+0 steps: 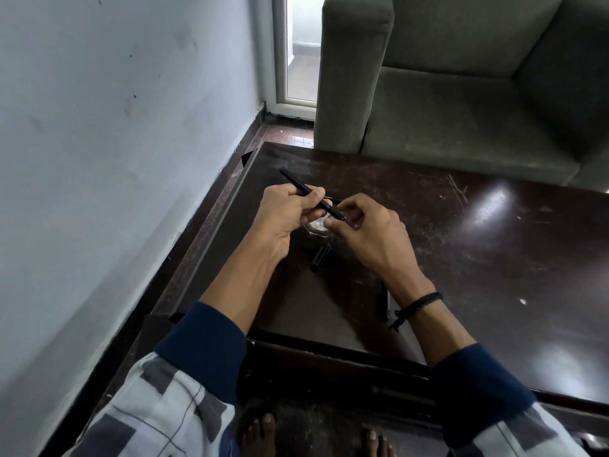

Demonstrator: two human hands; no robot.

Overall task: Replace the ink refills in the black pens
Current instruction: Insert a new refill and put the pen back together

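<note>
Pen point(294, 180) in left hand point(287, 214), right hand point(370, 233) pinching its tip — cap point(320, 257) on table point(494, 265)

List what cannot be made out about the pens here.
Head view: tip of the slim black plastic pen, gripped by the left hand, covered by the pinching right hand; refill unseen.
Head view: second black plastic pen on the dark wooden table, mostly hidden under the right wrist.
The pale patch beneath both hands: unidentifiable.

Dark brown, scratched wooden table point(494, 242) stands beside pale grey wall point(115, 127). Grey-green fabric armchair point(461, 110) just beyond its far edge; white-framed glass door point(298, 61) behind.
</note>
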